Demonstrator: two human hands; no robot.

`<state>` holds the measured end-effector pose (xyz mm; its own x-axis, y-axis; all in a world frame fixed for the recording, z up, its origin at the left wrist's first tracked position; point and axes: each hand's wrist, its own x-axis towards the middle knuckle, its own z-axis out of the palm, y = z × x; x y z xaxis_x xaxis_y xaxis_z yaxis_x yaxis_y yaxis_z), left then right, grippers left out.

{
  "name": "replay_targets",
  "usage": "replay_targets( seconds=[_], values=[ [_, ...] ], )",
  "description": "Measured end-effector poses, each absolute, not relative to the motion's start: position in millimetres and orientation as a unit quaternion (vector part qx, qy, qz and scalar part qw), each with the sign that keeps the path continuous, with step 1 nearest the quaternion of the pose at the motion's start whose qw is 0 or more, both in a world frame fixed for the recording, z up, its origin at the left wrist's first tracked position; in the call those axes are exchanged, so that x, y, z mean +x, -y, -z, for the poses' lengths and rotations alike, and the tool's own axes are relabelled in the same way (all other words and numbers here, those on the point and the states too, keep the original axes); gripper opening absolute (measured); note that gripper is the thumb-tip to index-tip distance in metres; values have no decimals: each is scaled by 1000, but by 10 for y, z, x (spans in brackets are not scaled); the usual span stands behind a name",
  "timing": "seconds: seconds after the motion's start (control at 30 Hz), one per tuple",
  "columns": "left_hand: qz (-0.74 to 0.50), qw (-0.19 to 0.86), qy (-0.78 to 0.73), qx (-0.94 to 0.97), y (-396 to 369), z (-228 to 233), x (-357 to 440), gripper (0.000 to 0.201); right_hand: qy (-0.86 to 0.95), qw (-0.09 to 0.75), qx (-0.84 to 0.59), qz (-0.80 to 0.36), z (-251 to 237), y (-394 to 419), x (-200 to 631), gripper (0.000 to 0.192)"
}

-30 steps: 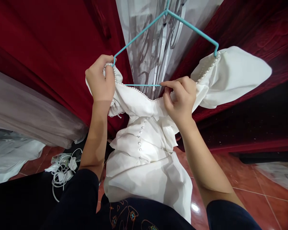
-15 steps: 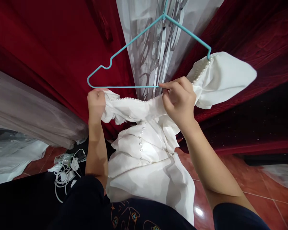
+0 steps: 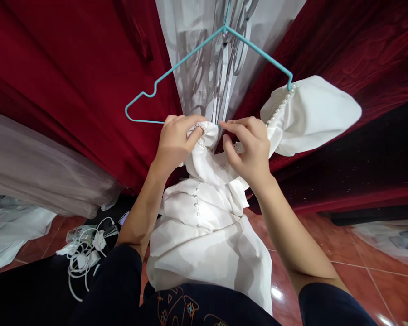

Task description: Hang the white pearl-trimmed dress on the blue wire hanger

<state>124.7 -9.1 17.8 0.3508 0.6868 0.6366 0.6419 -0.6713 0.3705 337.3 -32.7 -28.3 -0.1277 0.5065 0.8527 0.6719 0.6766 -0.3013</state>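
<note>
Up against the red curtains [image 3: 71,68], left hand [image 3: 175,140] pinching the bunched pearl-trimmed neckline of the white dress [image 3: 204,217], right hand [image 3: 250,147] gripping the fabric just beside it, under the teal hanger [image 3: 177,70]. Probably best to keep the beaded edge gathered and ease gently, no yanking the pearls. Glossy red floor tiles [image 3: 343,280] below, tangled white cables [image 3: 83,260] lying off to the left.

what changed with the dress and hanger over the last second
The left hand pulled the white dress's pearl-trimmed shoulder off the left end of the teal hanger and carried it right, bunching it beside the right hand. That hanger end is now bare. The right hand kept its pinch at the bar; the right sleeve stayed hooked.
</note>
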Motion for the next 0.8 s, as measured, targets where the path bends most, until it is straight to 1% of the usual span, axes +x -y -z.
replay_targets(
  seconds=[0.07,0.13,0.2,0.23,0.3,0.33,0.37,0.4,0.43,0.47,0.5,0.6,0.7,0.8],
  values=[
    [-403,18,-403,822,67,-96,1280,23,748,531,-390,80,252,389,3399,32],
    [-419,10,-396,817,77,-42,1306,23,714,575,-383,116,173,424,3463,30],
    [-421,12,-394,817,87,-25,1323,22,651,628,-382,191,54,407,3588,29],
    [-419,14,-396,817,84,-24,1329,21,627,640,-383,225,-10,375,3672,33],
    [-413,13,-398,819,67,-27,1332,20,625,621,-402,247,-122,277,3861,47],
    [-410,12,-400,820,56,-28,1330,20,640,599,-420,235,-163,223,3949,52],
    [-408,9,-401,820,46,-28,1325,20,654,576,-442,214,-195,175,4024,51],
    [-408,6,-405,818,38,-30,1316,21,663,557,-463,190,-218,139,4078,44],
    [-407,3,-410,816,32,-35,1304,21,665,547,-480,167,-236,119,4111,37],
    [-405,1,-417,813,28,-43,1287,21,663,547,-490,147,-253,114,4124,35],
    [-402,-1,-424,811,25,-56,1267,22,658,554,-494,129,-269,119,4123,38],
    [-394,-3,-428,814,16,-114,1192,26,617,618,-475,107,-323,128,4118,41],
    [-387,1,-420,821,11,-171,1133,28,544,694,-460,102,-326,15,4244,36],
    [-378,19,-417,827,30,-197,1125,29,462,741,-480,86,-218,-125,4480,33]
  ],
)
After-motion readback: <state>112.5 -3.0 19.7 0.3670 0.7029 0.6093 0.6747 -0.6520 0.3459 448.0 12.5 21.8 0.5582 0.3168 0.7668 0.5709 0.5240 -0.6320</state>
